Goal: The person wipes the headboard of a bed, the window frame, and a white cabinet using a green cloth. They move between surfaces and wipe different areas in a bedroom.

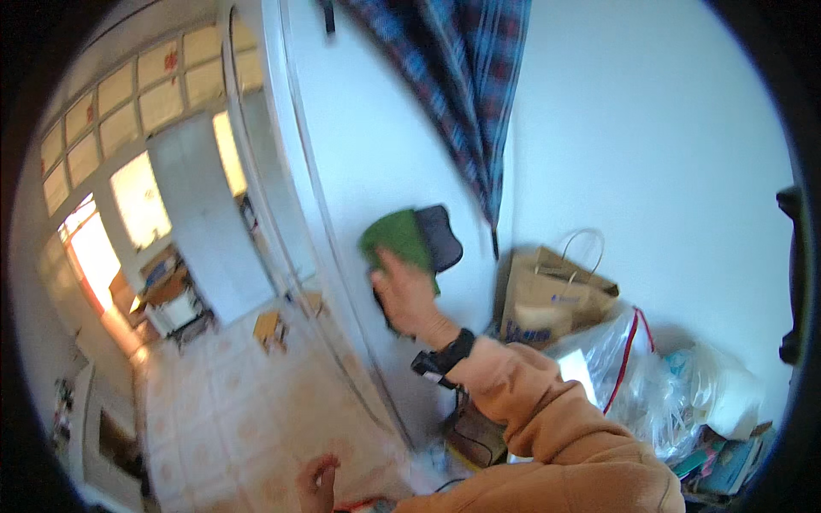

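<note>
My right hand (407,298) presses a green cloth (401,240) flat against the white wall surface (359,154). Beside and partly under the cloth, a dark flat piece with rounded corners (441,238) shows; I cannot tell what it is. A black strap with a small device (442,359) sits at my right wrist, below an orange sleeve. Low in the picture is my left hand (319,478), its fingers loosely curled and apart from the thumb, with nothing seen in it. It is blurred and cut off by the bottom edge.
A folded plaid umbrella (474,115) hangs above the cloth. To the right stand a brown paper bag (558,295) and clear plastic bags (667,391) over stacked items. On the left, a tiled floor (224,410) holds a small wooden stool (269,328) near an open doorway (96,250).
</note>
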{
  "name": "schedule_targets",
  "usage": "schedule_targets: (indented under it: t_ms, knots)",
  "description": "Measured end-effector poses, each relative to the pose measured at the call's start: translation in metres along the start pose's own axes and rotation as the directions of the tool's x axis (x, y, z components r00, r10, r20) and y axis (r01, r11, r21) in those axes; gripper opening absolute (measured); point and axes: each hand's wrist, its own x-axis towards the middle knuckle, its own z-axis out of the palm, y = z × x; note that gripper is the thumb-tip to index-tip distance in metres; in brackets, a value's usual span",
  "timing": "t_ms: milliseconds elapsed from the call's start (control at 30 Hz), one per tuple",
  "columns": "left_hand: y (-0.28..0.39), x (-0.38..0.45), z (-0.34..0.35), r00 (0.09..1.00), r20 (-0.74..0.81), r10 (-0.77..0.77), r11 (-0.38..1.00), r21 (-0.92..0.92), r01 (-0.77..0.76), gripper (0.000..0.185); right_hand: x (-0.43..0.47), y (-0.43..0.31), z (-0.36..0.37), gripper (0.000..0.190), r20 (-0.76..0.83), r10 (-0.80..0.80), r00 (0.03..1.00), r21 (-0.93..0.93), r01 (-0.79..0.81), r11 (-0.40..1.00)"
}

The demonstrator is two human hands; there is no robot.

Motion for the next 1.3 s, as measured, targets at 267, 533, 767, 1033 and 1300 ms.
schedule_targets:
  t_ms: [267,533,767,1033,1300]
  knots:
    - [-0.026,0.086,-0.034,0.998,0.012,0.064,0.987,0.145,-0.065,0.022,0.141,-0.014,-0.017,0.055,0.046,-0.076,0.996,-0.167,0.083,0.983]
    - [-0.046,0.138,-0.003,0.981,0.140,0.133,0.991,-0.019,-0.132,0.019,0.201,-0.012,-0.037,0.054,0.000,-0.228,0.974,-0.187,0.224,0.957]
    - [0.028,0.163,0.037,0.977,0.103,0.188,0.970,0.138,-0.201,0.043,0.064,0.045,-0.005,0.048,-0.108,-0.335,0.936,-0.344,0.281,0.896]
    - [0.073,0.214,0.081,0.648,0.146,0.747,0.512,0.495,-0.702,0.082,0.014,0.093,-0.008,0.051,0.078,0.014,0.997,-0.269,0.008,0.963]
    - [0.048,0.237,0.101,0.534,0.056,0.844,0.314,0.755,-0.575,0.070,0.088,0.126,-0.051,0.061,0.152,0.269,0.951,-0.080,-0.260,0.962]
